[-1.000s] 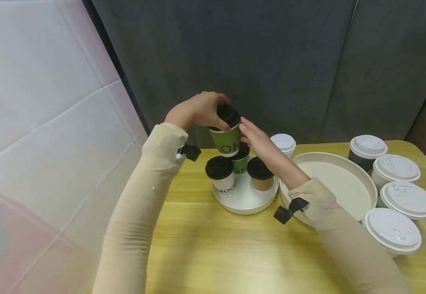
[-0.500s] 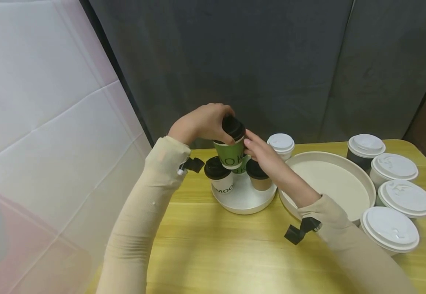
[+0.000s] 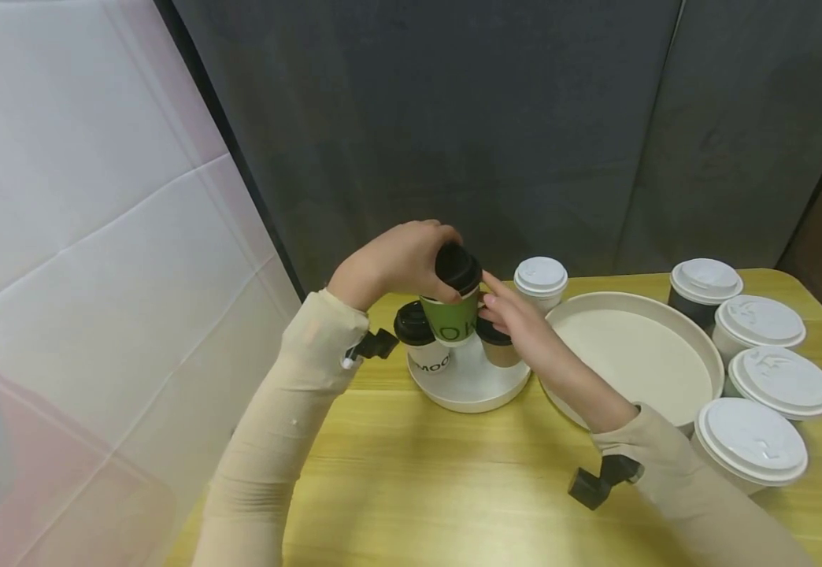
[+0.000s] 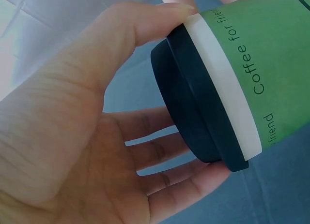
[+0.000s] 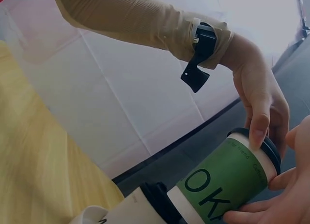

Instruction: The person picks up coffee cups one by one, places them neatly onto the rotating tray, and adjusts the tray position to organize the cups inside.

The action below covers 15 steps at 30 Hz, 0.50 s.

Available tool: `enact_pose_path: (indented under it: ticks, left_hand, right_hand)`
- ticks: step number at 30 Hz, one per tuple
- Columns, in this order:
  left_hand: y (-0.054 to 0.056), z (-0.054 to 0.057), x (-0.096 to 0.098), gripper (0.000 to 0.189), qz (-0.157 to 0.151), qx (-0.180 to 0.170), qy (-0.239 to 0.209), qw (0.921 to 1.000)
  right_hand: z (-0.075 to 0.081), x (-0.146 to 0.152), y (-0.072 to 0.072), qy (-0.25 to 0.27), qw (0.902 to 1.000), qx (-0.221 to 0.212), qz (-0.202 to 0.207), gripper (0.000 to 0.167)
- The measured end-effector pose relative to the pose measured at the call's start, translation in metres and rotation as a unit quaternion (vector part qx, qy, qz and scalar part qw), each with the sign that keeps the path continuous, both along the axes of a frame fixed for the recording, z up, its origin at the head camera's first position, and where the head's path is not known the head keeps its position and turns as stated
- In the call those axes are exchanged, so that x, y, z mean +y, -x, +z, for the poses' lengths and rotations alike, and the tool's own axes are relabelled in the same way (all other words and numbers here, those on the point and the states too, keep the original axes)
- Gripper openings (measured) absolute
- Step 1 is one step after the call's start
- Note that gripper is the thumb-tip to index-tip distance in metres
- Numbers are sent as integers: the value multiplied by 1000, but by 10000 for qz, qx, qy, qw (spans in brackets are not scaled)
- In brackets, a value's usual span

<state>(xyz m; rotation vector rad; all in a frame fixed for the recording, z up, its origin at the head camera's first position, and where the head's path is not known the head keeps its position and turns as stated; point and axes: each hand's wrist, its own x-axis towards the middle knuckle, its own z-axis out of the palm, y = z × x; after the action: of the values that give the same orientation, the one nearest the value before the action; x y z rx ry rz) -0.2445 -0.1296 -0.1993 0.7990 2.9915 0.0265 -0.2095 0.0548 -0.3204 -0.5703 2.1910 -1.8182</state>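
A green paper coffee cup (image 3: pixel 451 321) with a black lid is in my left hand (image 3: pixel 405 260), over the round white tray (image 3: pixel 475 390). Thumb and fingers grip it around the lid's edge, as the left wrist view of the lid (image 4: pixel 193 103) shows. The fingers of my right hand (image 3: pixel 524 324) lie relaxed against the cup's right side. On the tray stand a white cup (image 3: pixel 427 356) and a brown cup (image 3: pixel 501 355), both black-lidded. The held cup hides another green cup behind it. In the right wrist view the cup's base overlaps the white cup's lid (image 5: pixel 162 202).
Right of the white tray lies a larger cream tray (image 3: pixel 638 354). A white-lidded cup (image 3: pixel 541 279) stands behind, between the trays. Several white-lidded cups, one of them dark (image 3: pixel 701 303), line the table's right side. A dark partition (image 3: pixel 453 118) rises behind; a white panel (image 3: pixel 99 236) bounds the left.
The left hand has lowered the green cup toward the tray and slightly right, now covering the green cup behind. The right hand has followed it down and to the right.
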Motion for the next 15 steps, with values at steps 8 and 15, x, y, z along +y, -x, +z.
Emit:
enact_pose_path:
  ticks: [8, 15]
  left_hand:
    - [-11, -12, 0, 70, -146, 80, -7, 9999]
    - [-16, -27, 0, 75, -187, 99, 78, 9997]
  right_hand:
    - [-13, 4, -12, 84, 9999, 12, 69, 57]
    - [-26, 7, -22, 131, 9998, 36, 151, 55]
